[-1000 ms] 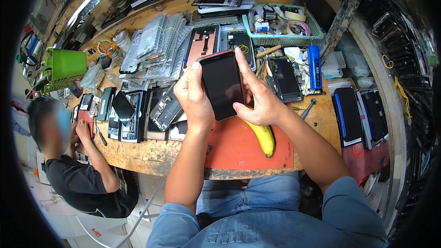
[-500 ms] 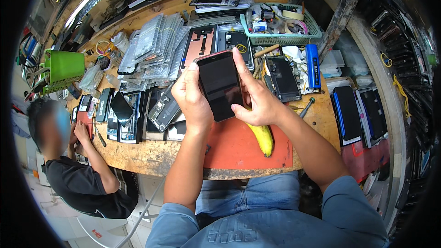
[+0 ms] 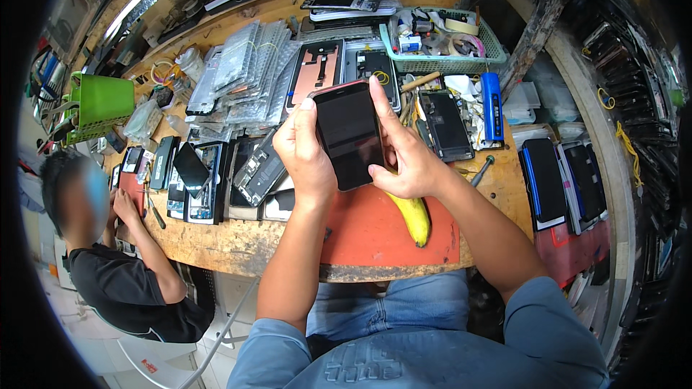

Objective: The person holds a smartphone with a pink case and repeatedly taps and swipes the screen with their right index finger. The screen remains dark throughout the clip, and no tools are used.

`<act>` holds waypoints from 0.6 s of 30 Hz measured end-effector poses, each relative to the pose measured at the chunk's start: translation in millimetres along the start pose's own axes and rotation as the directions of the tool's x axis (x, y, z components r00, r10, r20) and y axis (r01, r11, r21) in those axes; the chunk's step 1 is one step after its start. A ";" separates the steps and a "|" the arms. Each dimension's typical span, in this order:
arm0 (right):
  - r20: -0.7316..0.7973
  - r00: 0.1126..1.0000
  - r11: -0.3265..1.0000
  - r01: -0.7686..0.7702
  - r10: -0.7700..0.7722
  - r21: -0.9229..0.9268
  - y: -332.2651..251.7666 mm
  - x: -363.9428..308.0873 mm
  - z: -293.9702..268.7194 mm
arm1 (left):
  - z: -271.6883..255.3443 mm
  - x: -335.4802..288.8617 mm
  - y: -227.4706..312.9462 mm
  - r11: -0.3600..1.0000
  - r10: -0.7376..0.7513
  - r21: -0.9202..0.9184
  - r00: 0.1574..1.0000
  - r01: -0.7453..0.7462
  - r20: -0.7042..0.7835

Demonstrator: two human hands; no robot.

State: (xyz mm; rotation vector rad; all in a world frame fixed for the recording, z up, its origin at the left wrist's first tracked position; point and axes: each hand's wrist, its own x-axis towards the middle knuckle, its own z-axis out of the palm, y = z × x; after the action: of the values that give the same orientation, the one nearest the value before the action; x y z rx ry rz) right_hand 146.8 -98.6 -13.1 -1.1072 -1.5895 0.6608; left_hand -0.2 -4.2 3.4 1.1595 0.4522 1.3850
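Observation:
A smartphone (image 3: 349, 133) with a dark screen is held up above the bench between my two hands. My left hand (image 3: 304, 155) grips its left edge, thumb along the upper side. On the other side my right hand (image 3: 405, 155) closes on it, with the index finger at the top right corner and the thumb on the lower right of the screen. Beneath my right hand a yellow banana (image 3: 413, 222) lies on the red mat (image 3: 360, 241); its upper end is hidden by the hand.
Behind the phone are bubble-wrapped packs (image 3: 249, 65), a copper-coloured tablet part (image 3: 316, 75) and a green basket (image 3: 447, 63) of small items. Opened devices (image 3: 259, 173) lie to the left, a blue tool (image 3: 491, 106) and screwdriver (image 3: 481, 170) to the right. A co-worker (image 3: 115, 259) sits at the left.
Almost nothing differs. The phone and both hands keep the same grip, and the whole view has shifted very slightly.

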 end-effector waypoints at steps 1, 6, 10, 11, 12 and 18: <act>0.011 1.000 1.000 0.003 -0.003 0.004 -1.6 0.0 -0.8 | -1.2 0.0 -0.5 1.000 -0.005 -0.006 1.000 0.005 0.003; 0.073 0.997 0.980 -0.048 0.034 0.193 0.6 -0.9 -5.8 | 1.9 2.3 2.8 0.999 -0.017 0.028 0.999 0.018 -0.030; 0.161 0.963 0.921 -0.257 0.218 0.292 -11.3 0.2 -10.1 | 3.0 2.6 3.8 0.999 -0.027 0.036 0.998 0.029 -0.056; 0.147 0.969 0.935 -0.233 0.200 0.266 -10.3 0.7 -8.7 | 3.7 2.5 5.2 0.999 -0.017 0.036 0.998 0.019 -0.053; 0.134 0.974 0.948 -0.209 0.181 0.239 -9.0 1.4 -7.0 | 0.5 2.9 3.5 0.998 -0.006 0.058 0.999 0.009 -0.048; 0.014 0.999 0.999 0.041 -0.040 -0.032 10.1 0.7 2.2 | 6.0 1.1 3.8 0.999 -0.008 0.044 0.999 0.010 -0.035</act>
State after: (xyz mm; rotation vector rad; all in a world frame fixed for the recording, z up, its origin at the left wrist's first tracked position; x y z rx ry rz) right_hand 147.9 -93.5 -22.1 -1.0931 -1.6347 0.6187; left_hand 3.0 -6.2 9.4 1.1695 0.5144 1.3954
